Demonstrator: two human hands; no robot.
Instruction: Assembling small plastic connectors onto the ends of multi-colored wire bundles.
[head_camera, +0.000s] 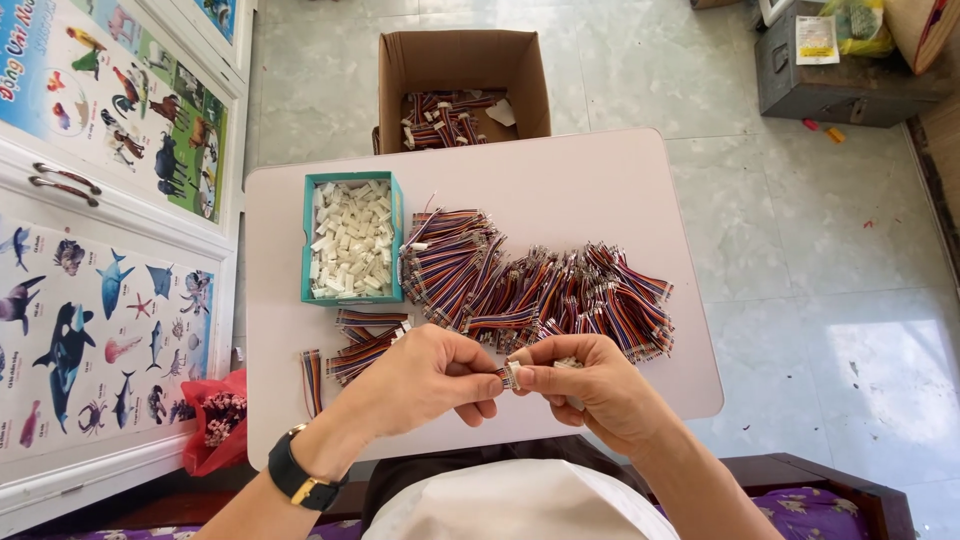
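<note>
View from above. A small pale pink table (590, 180) with rounded corners filled the centre of the frame and stood on a floor of glossy, marbled grey-white tiles (800, 250). Along the left edge ran white cabinet doors (120, 215) bearing glossy animal posters (95, 330). At the top centre an open brown cardboard box (525, 75) sat on the floor and held more striped wire pieces. A dull grey metal case (850, 90) lay at the upper right, and a red bag (215, 420) at the lower left.

On the table, left of centre, a teal cardboard tray (305, 240) held many small white plastic connector housings (352, 240), blocky and matte. To its right sprawled a heap of short ribbon cables (540, 285), striped in many colours, with a few finished ones (360, 345) below the tray.

At the lower centre my left hand (425, 380) and right hand (590, 385) met fingertip to fingertip, both pinching one small white connector (510, 375) with its striped wires between thumbs and forefingers, just above the near table edge. My left wrist carried a black watch (295, 475).
</note>
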